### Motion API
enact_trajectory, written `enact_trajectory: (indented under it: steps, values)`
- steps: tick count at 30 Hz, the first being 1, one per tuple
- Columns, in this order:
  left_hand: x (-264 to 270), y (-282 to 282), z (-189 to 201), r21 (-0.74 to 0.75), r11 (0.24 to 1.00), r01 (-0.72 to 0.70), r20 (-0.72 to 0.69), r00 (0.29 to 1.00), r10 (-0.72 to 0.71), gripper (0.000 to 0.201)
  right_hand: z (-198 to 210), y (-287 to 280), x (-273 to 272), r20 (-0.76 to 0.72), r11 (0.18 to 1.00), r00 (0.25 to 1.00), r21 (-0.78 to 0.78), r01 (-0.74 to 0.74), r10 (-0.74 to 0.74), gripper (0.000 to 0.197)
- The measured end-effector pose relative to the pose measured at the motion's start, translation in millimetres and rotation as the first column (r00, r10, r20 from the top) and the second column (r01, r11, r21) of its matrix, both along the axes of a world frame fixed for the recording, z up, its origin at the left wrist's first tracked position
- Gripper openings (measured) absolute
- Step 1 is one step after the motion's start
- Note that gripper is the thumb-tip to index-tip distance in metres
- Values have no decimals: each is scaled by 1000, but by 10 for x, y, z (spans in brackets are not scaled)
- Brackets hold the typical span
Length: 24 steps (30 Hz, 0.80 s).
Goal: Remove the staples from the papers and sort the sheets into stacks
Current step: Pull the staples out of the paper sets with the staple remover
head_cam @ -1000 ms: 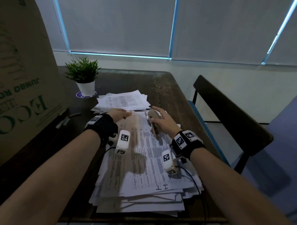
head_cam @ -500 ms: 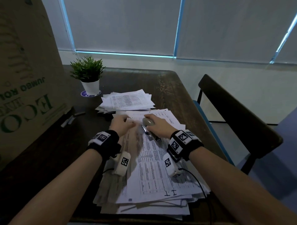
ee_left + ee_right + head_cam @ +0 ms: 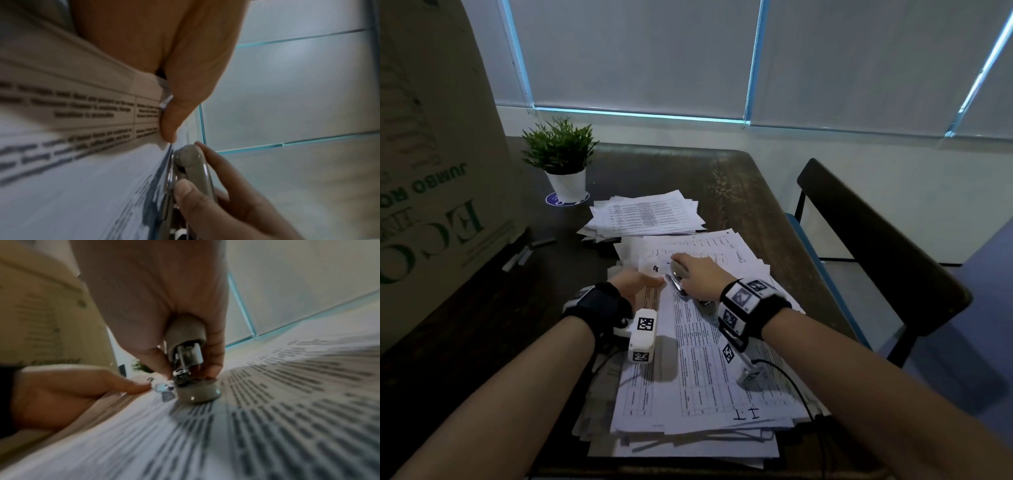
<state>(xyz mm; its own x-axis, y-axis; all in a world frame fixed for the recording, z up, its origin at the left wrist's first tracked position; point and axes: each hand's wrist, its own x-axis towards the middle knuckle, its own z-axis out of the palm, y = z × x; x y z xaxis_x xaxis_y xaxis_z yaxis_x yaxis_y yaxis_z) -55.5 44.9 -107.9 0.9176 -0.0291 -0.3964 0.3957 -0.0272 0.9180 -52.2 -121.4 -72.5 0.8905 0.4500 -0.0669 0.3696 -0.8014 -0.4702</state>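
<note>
A thick, untidy pile of printed papers (image 3: pixel 705 359) lies on the dark table (image 3: pixel 688 171) in front of me. My right hand (image 3: pixel 700 279) grips a grey staple remover (image 3: pixel 678 274) with metal jaws. Its tip is pressed down on the far end of the top sheets (image 3: pixel 267 402). My left hand (image 3: pixel 635 282) lies on the paper just left of the tool, fingers stretched toward it. In the left wrist view the left hand's fingertip (image 3: pixel 168 129) presses the sheet edge next to the staple remover (image 3: pixel 191 164). The staple itself is not clear.
A smaller stack of sheets (image 3: pixel 647 212) sits behind the pile. At the back left stands a potted plant (image 3: pixel 561 154). A big cardboard box (image 3: pixel 431 171) fills the left side, with pens (image 3: pixel 524 255) at its foot. A dark chair (image 3: pixel 876 240) stands to the right.
Both hands have drawn closer together and a little nearer me on the top sheets. The tool's tip now sits beside the left fingertips. More of the sheets beyond the hands shows.
</note>
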Motion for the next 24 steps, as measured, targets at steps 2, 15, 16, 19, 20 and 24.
enact_trajectory:
  steps: [2, 15, 16, 19, 20, 24]
  values:
    - [26, 31, -44, -2, 1000, -11, -7, 1000, 11, 8, -21, 65, -20, 38, 999, 999, -28, -18, 19, 47]
    - [53, 55, -69, 65, 998, -13, -15, 1000, 14, 3, -318, 413, 84, 95, 981, 983, -92, 168, -160, 44]
    - [84, 71, -98, 104, 995, -11, 10, 1000, 10, 7, -313, 436, 98, 106, 983, 984, -100, 157, -146, 45]
    - [229, 136, -258, 200, 980, -8, 67, 998, -5, 8, -265, 442, 124, 129, 985, 989, -142, 96, -78, 37]
    - [275, 150, -310, 212, 977, -14, 67, 998, 0, 8, -245, 401, 135, 119, 988, 991, -130, 81, -66, 32]
    - [290, 120, -277, 224, 972, -74, 78, 995, 58, 31, -179, 186, 211, -15, 994, 998, 93, 59, -57, 27]
